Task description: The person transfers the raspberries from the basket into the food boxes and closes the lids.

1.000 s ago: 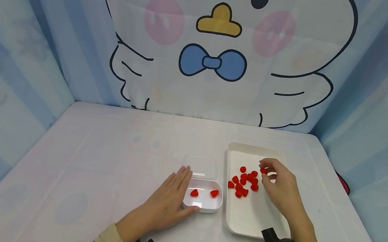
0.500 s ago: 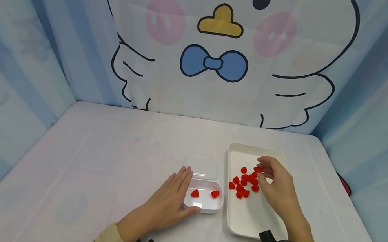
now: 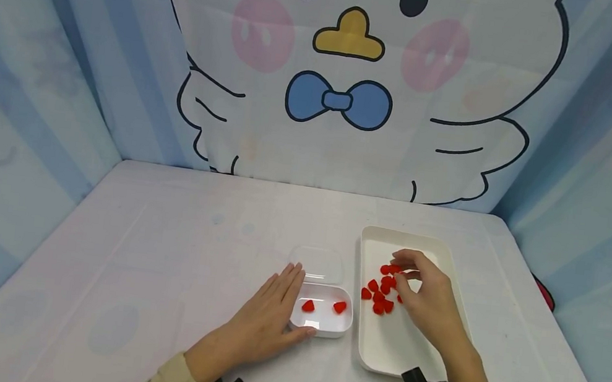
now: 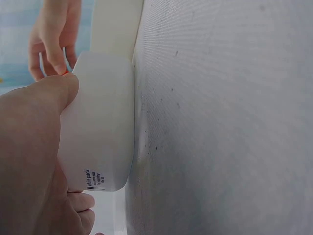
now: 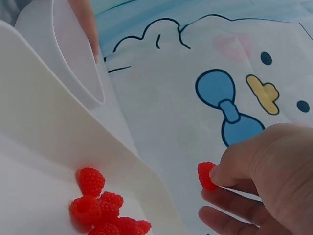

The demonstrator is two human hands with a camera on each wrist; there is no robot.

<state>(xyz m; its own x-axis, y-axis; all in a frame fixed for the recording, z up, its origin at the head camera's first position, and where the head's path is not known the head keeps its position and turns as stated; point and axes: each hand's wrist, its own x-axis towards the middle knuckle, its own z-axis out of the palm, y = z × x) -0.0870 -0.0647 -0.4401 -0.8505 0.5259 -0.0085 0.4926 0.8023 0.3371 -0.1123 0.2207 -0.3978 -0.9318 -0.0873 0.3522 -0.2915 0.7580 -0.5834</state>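
My left hand (image 3: 264, 312) rests against a small white plastic box (image 3: 334, 329), its fingers straight along the left side and its thumb on the near rim. Two red raspberries (image 3: 308, 306) lie apart inside the box. Above the white tray (image 3: 398, 350), my right hand (image 3: 428, 294) pinches one raspberry (image 5: 206, 175) between thumb and fingertips, plain in the right wrist view. Several more raspberries (image 5: 91, 182) lie clustered on the tray's left half, some hidden behind the right hand in the head view. Small printed text marks the box's side in the left wrist view.
A clear lid (image 3: 316, 264) lies behind the white box, attached or just touching; I cannot tell which. Box and tray stand side by side on a pale table (image 3: 165, 251). Printed cloth (image 3: 332, 150) hangs at the back and both sides.
The right hand has moved left over the tray with the pinched raspberry, now covering part of the cluster. The left hand and the box have stayed in place.
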